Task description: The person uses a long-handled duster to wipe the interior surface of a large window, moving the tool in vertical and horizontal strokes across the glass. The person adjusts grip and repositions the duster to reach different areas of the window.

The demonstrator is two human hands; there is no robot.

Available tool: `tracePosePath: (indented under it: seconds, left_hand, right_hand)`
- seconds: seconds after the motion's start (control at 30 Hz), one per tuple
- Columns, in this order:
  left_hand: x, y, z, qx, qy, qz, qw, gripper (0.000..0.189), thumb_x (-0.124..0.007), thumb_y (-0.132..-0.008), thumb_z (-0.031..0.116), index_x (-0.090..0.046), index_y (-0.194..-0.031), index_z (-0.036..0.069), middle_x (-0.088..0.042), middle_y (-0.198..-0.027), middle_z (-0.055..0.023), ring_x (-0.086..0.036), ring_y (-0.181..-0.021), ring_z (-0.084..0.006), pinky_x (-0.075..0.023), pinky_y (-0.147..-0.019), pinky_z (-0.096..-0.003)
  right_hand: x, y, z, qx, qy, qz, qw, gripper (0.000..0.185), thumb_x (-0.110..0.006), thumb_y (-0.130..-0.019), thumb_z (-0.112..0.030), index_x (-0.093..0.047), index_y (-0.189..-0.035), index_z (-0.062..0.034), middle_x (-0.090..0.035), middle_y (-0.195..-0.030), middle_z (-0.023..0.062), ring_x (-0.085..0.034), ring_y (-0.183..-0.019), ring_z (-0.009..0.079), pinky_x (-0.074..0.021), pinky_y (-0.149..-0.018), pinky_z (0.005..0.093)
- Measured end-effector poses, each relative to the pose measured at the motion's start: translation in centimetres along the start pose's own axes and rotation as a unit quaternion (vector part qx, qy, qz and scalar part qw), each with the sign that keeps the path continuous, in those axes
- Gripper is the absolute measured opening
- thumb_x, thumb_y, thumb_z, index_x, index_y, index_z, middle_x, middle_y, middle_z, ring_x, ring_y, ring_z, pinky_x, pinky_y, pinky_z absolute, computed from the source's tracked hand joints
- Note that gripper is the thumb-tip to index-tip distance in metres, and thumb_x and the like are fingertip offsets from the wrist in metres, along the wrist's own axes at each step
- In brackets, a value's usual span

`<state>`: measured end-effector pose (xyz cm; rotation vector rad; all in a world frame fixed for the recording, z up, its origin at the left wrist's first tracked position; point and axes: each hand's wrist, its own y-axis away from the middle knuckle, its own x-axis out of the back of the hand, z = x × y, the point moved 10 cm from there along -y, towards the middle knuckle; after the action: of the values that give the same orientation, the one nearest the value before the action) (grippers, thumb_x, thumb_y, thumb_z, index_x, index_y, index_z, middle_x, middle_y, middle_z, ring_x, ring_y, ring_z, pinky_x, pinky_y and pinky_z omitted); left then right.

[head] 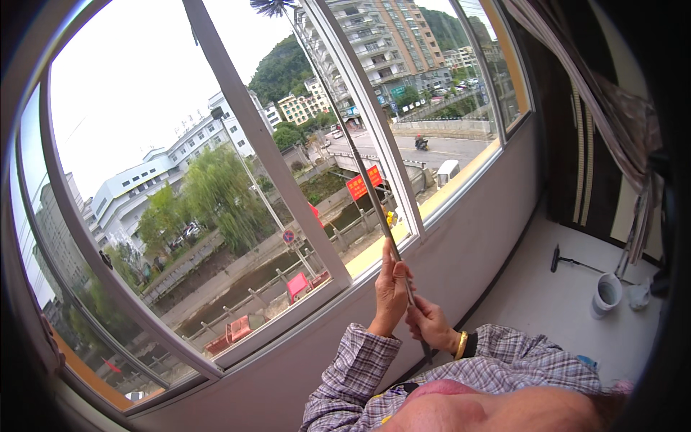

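Note:
Both my hands grip a long dark pole [363, 167] that slants up and to the left through an opening in the sliding window. My left hand [391, 294] is the upper one, its fingers around the pole just inside the sill. Lower down, my right hand [433, 325], with a gold-coloured bangle at the wrist, holds the pole near its bottom end. At the far top of the pole a dark bristled brush head [271, 6] shows against the sky. White window frame bars [372, 119] stand to both sides of the pole.
Below the window runs a pale wall [475, 216]. On the light floor at right are a squeegee [556, 258] with a handle, a white bucket [605, 296] and a crumpled plastic bag [638, 296]. A curtain [604, 108] hangs before a dark cabinet [561, 178].

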<state>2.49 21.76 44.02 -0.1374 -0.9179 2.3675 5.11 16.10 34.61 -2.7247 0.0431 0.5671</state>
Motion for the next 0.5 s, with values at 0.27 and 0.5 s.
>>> tracePosePath:
  seconds: [0.27, 0.5]
  left_hand:
    - [5.3, 7.3, 6.9, -0.042, -0.041, 0.011, 0.998, 0.051, -0.049, -0.094, 0.004, -0.031, -0.142, 0.006, -0.059, -0.088, -0.0055, -0.059, -0.076, -0.0112, -0.0498, -0.064, -0.0229]
    - [11.2, 18.2, 11.1, 0.047, -0.065, 0.227, 0.971, 0.023, -0.050, -0.092, -0.001, -0.060, -0.113, -0.001, -0.050, -0.063, 0.0019, -0.046, -0.048, -0.0044, -0.0349, -0.042, -0.0186]
  right_hand:
    - [4.8, -2.1, -14.0, 0.126, 0.107, 0.144, 0.976, 0.029, -0.044, -0.099, -0.031, -0.057, -0.109, -0.0070, -0.039, -0.060, -0.0070, -0.031, -0.043, 0.0000, -0.0272, -0.035, 0.0165]
    - [5.2, -5.9, -24.8, 0.163, 0.062, 0.091, 0.980, 0.030, -0.049, -0.097, -0.029, -0.057, -0.116, -0.0072, -0.039, -0.059, -0.0070, -0.027, -0.041, 0.0003, -0.0238, -0.033, 0.0162]
